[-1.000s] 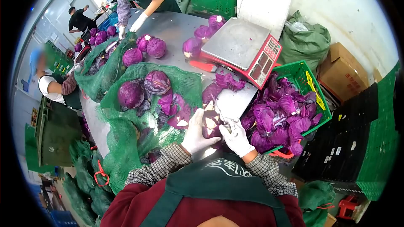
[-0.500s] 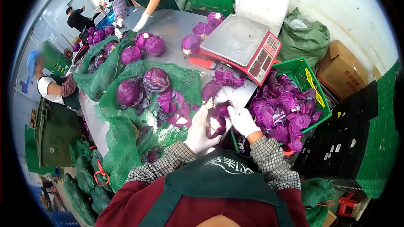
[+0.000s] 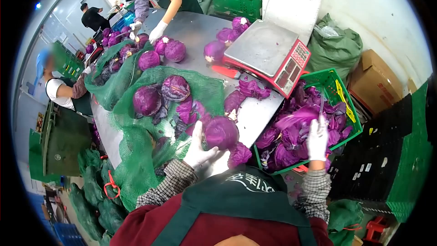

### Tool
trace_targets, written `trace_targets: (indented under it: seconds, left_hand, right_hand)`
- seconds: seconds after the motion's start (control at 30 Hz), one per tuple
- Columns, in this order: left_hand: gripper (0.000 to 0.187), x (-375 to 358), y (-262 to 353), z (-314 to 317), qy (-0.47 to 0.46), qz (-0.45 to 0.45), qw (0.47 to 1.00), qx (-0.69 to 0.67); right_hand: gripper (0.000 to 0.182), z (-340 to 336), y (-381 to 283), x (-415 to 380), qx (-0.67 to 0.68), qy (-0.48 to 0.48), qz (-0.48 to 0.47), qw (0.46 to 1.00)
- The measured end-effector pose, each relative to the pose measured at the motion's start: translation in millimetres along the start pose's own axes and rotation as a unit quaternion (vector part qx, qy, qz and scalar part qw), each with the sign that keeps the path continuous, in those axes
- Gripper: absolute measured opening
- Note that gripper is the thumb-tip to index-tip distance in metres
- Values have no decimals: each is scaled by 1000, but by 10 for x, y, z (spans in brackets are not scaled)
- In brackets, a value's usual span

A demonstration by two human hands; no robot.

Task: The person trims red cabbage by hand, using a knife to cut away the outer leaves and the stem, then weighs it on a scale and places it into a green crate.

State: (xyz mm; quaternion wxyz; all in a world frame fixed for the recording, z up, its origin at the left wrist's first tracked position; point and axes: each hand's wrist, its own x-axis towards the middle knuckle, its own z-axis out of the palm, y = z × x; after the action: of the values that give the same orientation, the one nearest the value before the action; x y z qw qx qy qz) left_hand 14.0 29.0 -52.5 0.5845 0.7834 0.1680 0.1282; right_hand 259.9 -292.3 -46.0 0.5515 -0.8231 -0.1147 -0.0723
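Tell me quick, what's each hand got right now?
Left hand: holding a purple cabbage, cupped against its side.
Right hand: closed on what looks like a knife, over the green crate; can't tell if it grips the blurred leaf too.

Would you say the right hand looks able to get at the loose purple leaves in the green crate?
Probably yes: the right hand is at the crate and nothing obvious covers the leaves, though the knife it seems to hold may hinder.

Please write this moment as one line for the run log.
left hand: holds purple cabbage | right hand: over green crate, grips thin knife-like tool | crate: loose purple leaves | scale: on table
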Motion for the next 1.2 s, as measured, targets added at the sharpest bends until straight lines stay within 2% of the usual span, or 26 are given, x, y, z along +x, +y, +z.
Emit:
trace_targets:
  seconds: [0.03,0.07,0.1,0.17,0.2,0.23,0.27,0.33,0.4,0.53,0.63,0.67,0.7,0.73,0.77,0.8,0.83,0.9,0.93,0.97,1.0,1.03,1.07,1.1,1.17,1.2]
  left_hand:
    - [109,103,13,-34,-11,88,988,126]
    - [110,170,192,-1,-28,69,970,231]
    - [111,214,368,44,-46,50,940,334]
    - [107,356,307,45,-40,50,949,308]
    - [104,380,367,38,-57,59,943,322]
    - [102,393,423,39,-73,69,936,336]
    - [100,400,402,45,-87,104,932,336]
    - [98,405,497,53,-117,149,911,367]
    - [96,440,496,50,-145,149,904,372]
    - [97,468,475,-53,-158,130,918,339]
    - [101,569,444,-69,-161,103,922,336]
    - [103,604,406,-74,-149,92,926,336]
    - [106,626,366,-89,-138,79,928,337]
    - [110,625,369,-97,-130,57,925,351]
    - [114,620,378,-82,-122,36,923,364]
    - [118,628,393,-54,-113,15,920,375]
    - [121,629,460,-26,-123,0,924,362]
    - [127,578,606,41,-155,-31,928,336]
    - [131,568,538,91,-173,-17,924,341]
    - [130,540,714,144,-213,-39,940,263]
    - [128,560,770,217,-209,-26,915,344]
    - [127,597,829,298,-204,-12,884,422]
    - [120,679,957,363,-226,-67,858,457]
    - [117,713,951,387,-200,13,855,478]
    - [113,787,880,415,-141,170,831,511]
    - [113,853,823,440,-149,206,840,480]
  right_hand:
    - [50,-148,-2,125,32,25,-26,999]
    - [54,-279,26,234,-42,33,-32,998]
    - [58,-354,39,269,-102,35,10,994]
    - [49,-106,-194,180,79,27,-12,996]
    - [33,-6,-462,66,40,-77,-7,996]
    - [21,267,-461,-35,28,-144,-72,987]
    - [25,513,-590,-155,124,-286,-11,950]
    - [32,1103,-527,-364,236,-378,-28,895]
    - [34,1469,-639,-395,177,-407,-49,895]
    - [24,1498,-728,-359,28,-336,-224,914]
    - [17,1336,-727,-399,34,-388,-150,909]
    - [15,1211,-646,-431,50,-379,-232,894]
    - [13,1048,-580,-453,-1,-412,-252,876]
    - [12,863,-488,-425,-71,-309,-496,809]
    - [11,640,-535,-509,55,-401,-172,898]
    - [11,423,-507,-478,170,-438,131,873]
    - [12,354,-295,-406,52,-389,119,912]
    - [22,266,302,-375,-117,-218,-76,966]
    - [25,284,261,-376,-49,-207,-54,976]
    - [28,364,103,-377,21,-194,-32,980]
    - [35,419,-252,-405,103,-221,70,967]
    - [39,559,-340,-452,161,-235,89,954]
    - [39,696,-378,-496,190,-262,101,941]
    - [39,790,-512,-534,246,-290,133,915]
    - [44,1055,-383,-565,165,-311,111,929]
    - [46,1188,-290,-568,140,-313,102,934]
